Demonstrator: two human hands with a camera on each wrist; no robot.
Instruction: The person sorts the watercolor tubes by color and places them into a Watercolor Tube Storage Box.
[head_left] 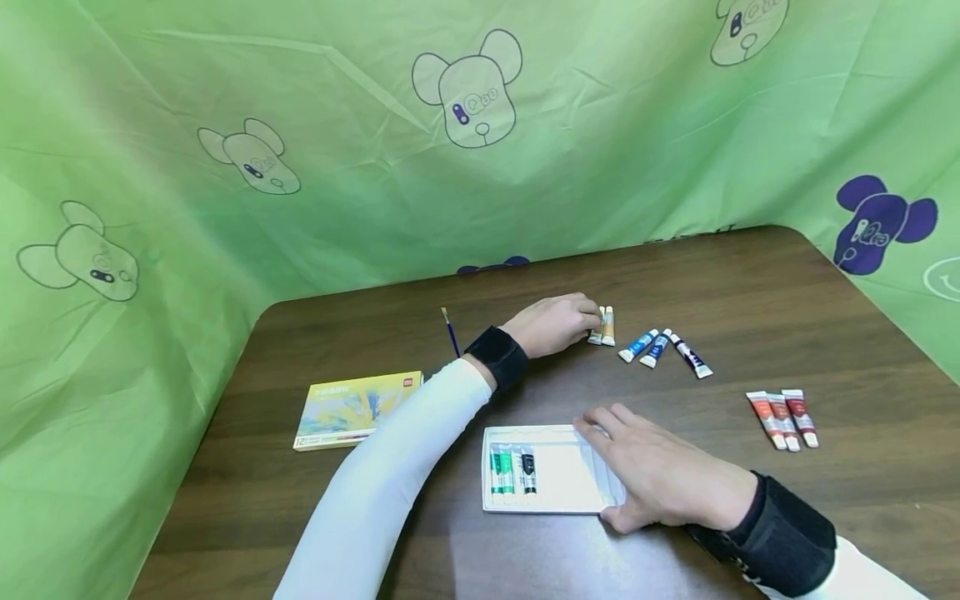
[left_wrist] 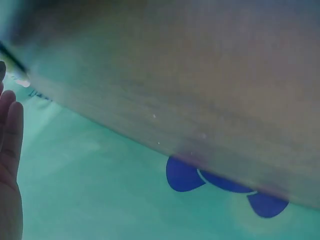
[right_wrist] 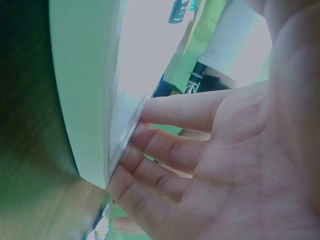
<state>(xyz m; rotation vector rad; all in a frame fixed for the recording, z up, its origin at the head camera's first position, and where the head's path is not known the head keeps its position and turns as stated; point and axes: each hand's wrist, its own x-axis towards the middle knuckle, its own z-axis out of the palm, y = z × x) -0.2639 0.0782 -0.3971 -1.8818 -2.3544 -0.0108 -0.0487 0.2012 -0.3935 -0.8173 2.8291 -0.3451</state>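
My left hand point(head_left: 555, 325) reaches across the table, its fingertips pinching at a yellowish paint tube point(head_left: 596, 337) that they partly cover. Right beside that lies an ochre paint tube point(head_left: 608, 327). In the left wrist view only a few fingers point(left_wrist: 11, 135) show at the left edge. My right hand point(head_left: 660, 475) holds the right end of a white plastic tray point(head_left: 562, 507), thumb at the near corner and fingers along the far side. The right wrist view shows its fingertips against the tray's rim point(right_wrist: 112, 150). Green tubes point(head_left: 507, 473) and a black tube point(head_left: 528, 473) lie in the tray.
Several blue paint tubes point(head_left: 656, 348) lie right of the left hand. Red and orange tubes point(head_left: 780, 421) are grouped farther right. A yellow paint box point(head_left: 356, 408) lies at left, partly behind the left sleeve, near a paintbrush point(head_left: 451, 332). Green printed cloth point(head_left: 360, 225) hangs behind the table.
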